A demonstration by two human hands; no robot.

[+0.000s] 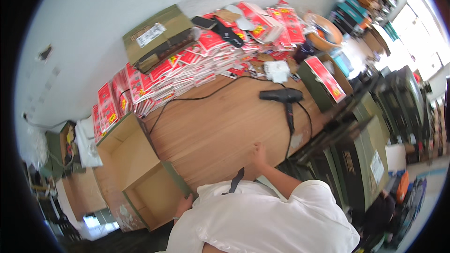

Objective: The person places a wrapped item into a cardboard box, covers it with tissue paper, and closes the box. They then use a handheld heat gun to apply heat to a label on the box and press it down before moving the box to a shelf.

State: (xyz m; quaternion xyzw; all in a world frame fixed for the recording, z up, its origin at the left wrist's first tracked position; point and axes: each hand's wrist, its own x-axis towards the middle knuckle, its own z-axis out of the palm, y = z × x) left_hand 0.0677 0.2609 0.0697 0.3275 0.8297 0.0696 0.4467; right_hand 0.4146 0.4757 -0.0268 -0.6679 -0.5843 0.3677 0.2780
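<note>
An open cardboard box (123, 147), green outside and tan inside, lies at the left of the wooden table (211, 126), its two shallow halves spread apart. My left hand (184, 204) is closed on the rim at its near right corner. Over the table's near edge, to the right, my right hand (258, 153) has its fingers curled in; whatever they may hold is hidden. Beyond that hand lies a black hair dryer (283, 95), handle toward me. A narrow dark strip (236, 180) shows against my white shirt, between my arms.
Red-and-white printed packets (187, 68) are heaped along the wall, with a closed green carton (159, 37) on top. The dryer's black cord (201, 97) crosses the table. Stacked dark green cartons (361, 164) stand close on the right. An orange basin (323, 33) sits at the back right.
</note>
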